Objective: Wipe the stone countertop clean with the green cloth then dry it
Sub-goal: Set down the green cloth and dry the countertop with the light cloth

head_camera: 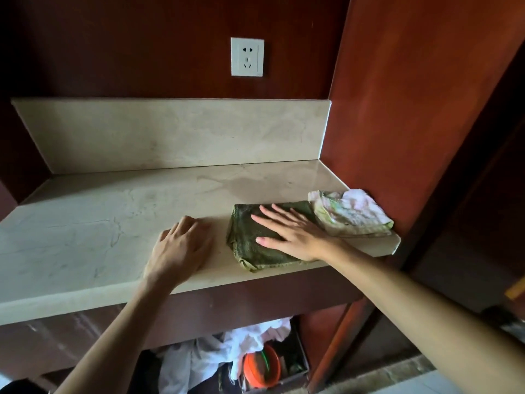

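- Head view, looking down: a pale stone countertop (99, 228) is filling the middle of the picture, with a matching stone backsplash (176, 135) standing along its far edge and dark red-brown wood panelling around it.
- A folded green cloth (250, 245) is lying flat on the countertop, near its front edge and toward its right end.
- The right hand (295, 231) is pressing down on the green cloth, palm flat, fingers straight and spread apart, pointing left across the fabric.
- The left hand (181, 248) is resting on the bare stone just left of the green cloth, not touching it; its fingers are bending loosely downward and are holding nothing.
- A second cloth, pink and pale with a printed pattern (352, 213), is sitting folded at the right end of the countertop, touching the right edge of the green cloth.
- A darker, damp-looking patch (247, 180) is showing on the stone behind the green cloth.
- A white wall socket (247, 56) is sitting on the panelling above the backsplash.
- Below the countertop, white fabric (199, 362) and an orange round container (261, 368) are lying in a dim open space.
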